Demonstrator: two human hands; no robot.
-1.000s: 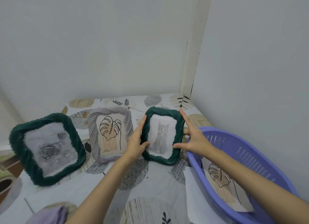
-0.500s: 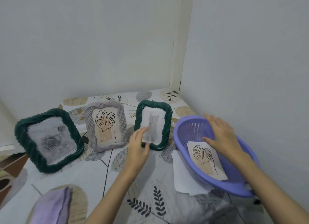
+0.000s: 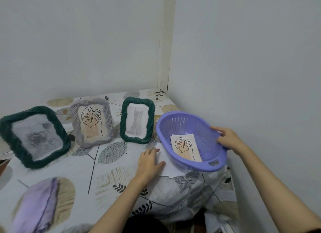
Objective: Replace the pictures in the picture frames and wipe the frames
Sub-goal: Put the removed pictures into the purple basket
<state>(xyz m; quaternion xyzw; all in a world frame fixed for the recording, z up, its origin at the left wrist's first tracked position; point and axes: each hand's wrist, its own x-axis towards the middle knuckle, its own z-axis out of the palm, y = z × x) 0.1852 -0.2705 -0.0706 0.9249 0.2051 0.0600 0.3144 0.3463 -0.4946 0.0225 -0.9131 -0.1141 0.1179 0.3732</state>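
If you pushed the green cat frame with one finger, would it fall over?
Probably yes. The green cat frame stands nearly upright on a soft, wrinkly tablecloth, taller than it is wide, so a poke near its top would likely tip it backward. It looks stiff, so it would fall in one piece, not bend.

A slotted purple plastic basket (image 3: 199, 128) sits tilted on the leaf-patterned tablecloth (image 3: 107, 165), a leaf-drawing print (image 3: 185, 146) inside it; the right hand (image 3: 229, 138) grips its far rim; the left hand (image 3: 150, 162) rests flat on white paper (image 3: 171, 170) tucked under it; left of the basket stand a dark green cat-picture frame (image 3: 137, 120), a grey leaf-picture frame (image 3: 92, 122), and a dark green rose-picture frame (image 3: 33, 136).
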